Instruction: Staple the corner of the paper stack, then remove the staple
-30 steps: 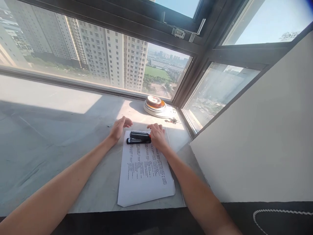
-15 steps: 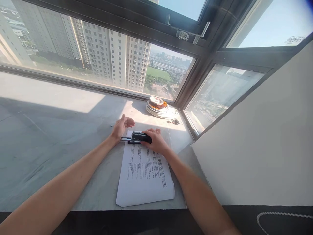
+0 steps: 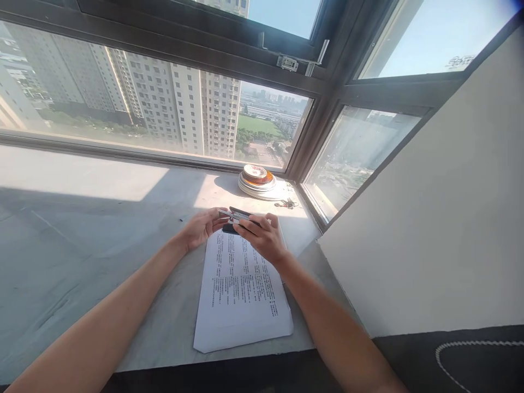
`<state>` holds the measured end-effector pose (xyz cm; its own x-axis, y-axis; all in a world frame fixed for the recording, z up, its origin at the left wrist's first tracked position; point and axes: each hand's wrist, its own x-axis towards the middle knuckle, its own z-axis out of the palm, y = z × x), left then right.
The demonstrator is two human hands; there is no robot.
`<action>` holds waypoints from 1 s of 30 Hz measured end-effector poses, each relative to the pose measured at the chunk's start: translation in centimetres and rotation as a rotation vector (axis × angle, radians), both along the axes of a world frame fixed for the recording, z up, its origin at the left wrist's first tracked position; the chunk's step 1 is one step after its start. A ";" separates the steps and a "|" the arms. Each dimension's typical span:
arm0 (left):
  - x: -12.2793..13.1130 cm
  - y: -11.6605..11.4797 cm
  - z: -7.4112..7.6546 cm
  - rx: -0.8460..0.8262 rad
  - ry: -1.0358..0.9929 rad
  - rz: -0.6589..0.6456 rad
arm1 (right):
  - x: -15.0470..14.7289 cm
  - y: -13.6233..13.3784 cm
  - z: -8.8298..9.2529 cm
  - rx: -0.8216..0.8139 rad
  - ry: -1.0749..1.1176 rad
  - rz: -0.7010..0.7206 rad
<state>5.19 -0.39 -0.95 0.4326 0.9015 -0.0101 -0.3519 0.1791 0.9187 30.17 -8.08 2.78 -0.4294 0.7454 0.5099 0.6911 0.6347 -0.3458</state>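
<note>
A: What does the right hand [image 3: 262, 232] hold?

B: The right hand is closed around the right end of a stapler [image 3: 237, 216], fingers wrapped along its side.

A: Where is the stapler?

B: Over the far end of the paper [image 3: 243, 319], between the hands. Its parts stand spread: dark cover uppermost, silver rail below it, black base lowest.

A: And the left hand [image 3: 203, 225]?

B: Half open, palm inward, fingers bent. The fingertips appear to meet the rail's left end; whether they pinch it or merely touch, one cannot tell at this size.

A: Describe the paper.

B: White, flat on the grey sill [image 3: 82, 262], printed in dark columns, with a blank margin at the near end.

A: What lies beyond?

B: A round stack [image 3: 257, 185], white and orange, sits in sunlight by the window [image 3: 164, 103]. A small dark tangle [image 3: 285, 204] lies just beside it. Right: a white wall [image 3: 434, 218] and a pale cord [image 3: 478, 344].
</note>
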 end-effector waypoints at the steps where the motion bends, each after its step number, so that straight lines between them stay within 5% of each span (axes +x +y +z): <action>1: -0.1 0.2 -0.2 0.007 0.009 0.002 | 0.0 0.1 -0.1 -0.005 0.003 0.009; 4: -0.1 0.4 -0.4 -0.038 0.065 0.034 | -0.1 0.4 -0.7 0.049 0.004 -0.004; 8: -0.2 0.5 0.1 0.010 0.038 0.283 | -0.1 1.1 -1.4 0.206 0.247 -0.198; 12: -0.5 0.2 1.0 0.179 -0.074 0.536 | 0.2 1.5 -2.0 -0.041 0.439 -0.103; 15: -0.4 -0.5 1.9 0.213 -0.152 0.489 | 0.1 1.8 -2.8 -0.242 0.350 0.012; 19: 0.5 -2.2 3.4 0.310 -0.150 0.361 | -0.3 2.2 -3.2 -0.311 0.221 0.057; 25: 1.5 -5.0 4.1 0.715 0.312 0.375 | -0.8 1.4 -2.0 0.169 0.118 0.005; 30: 1.5 -5.5 2.9 0.811 0.643 0.300 | -1.3 1.1 -2.9 0.428 -0.071 0.025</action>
